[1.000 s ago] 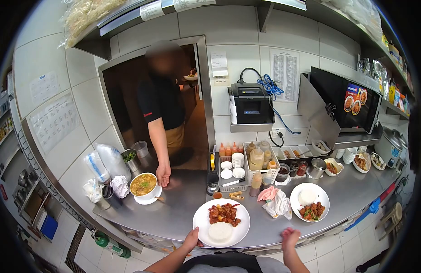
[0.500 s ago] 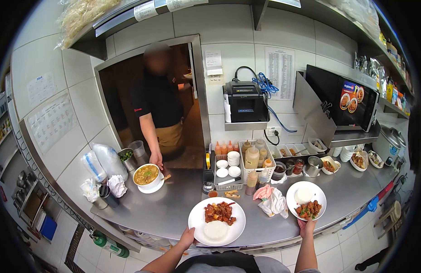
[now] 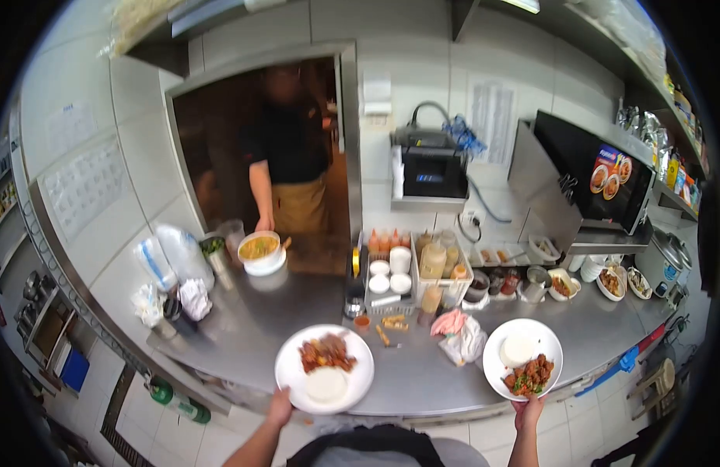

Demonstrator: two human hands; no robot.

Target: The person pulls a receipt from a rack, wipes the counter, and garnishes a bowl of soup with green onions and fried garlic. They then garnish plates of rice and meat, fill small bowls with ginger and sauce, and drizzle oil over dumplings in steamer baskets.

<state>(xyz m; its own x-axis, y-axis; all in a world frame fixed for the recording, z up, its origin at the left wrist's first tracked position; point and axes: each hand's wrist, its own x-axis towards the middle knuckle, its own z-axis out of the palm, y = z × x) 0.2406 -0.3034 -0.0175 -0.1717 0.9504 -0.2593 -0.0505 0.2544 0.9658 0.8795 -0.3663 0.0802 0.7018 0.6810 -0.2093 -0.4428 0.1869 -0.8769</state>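
Note:
My left hand [image 3: 280,406] grips the lower left rim of a white plate [image 3: 360,379] bearing saucy reddish meat [image 3: 329,354] and a round of white rice [image 3: 326,384]. My right hand [image 3: 529,410] holds a second white plate [image 3: 548,340] from below, its fingers partly hidden under the rim. On that one lie a rice mound [image 3: 518,351] and browned meat pieces with green bits [image 3: 530,376]. Across the counter, in the opening, a person [image 3: 286,156] has a hand on a white bowl of yellowish soup [image 3: 259,247] with a plate beneath it.
The steel counter [image 3: 297,311] holds a basket of sauce bottles [image 3: 434,265], small white cups [image 3: 400,261], crumpled cloths [image 3: 462,342] and several small bowls of food at right. A receipt printer [image 3: 430,171] and a microwave [image 3: 593,171] sit above. Plastic bags [image 3: 185,257] stand at left.
My left hand has carried its plate leftward. The right plate has shifted slightly left and tilted a little. The other person has drawn the soup bowl back toward the opening.

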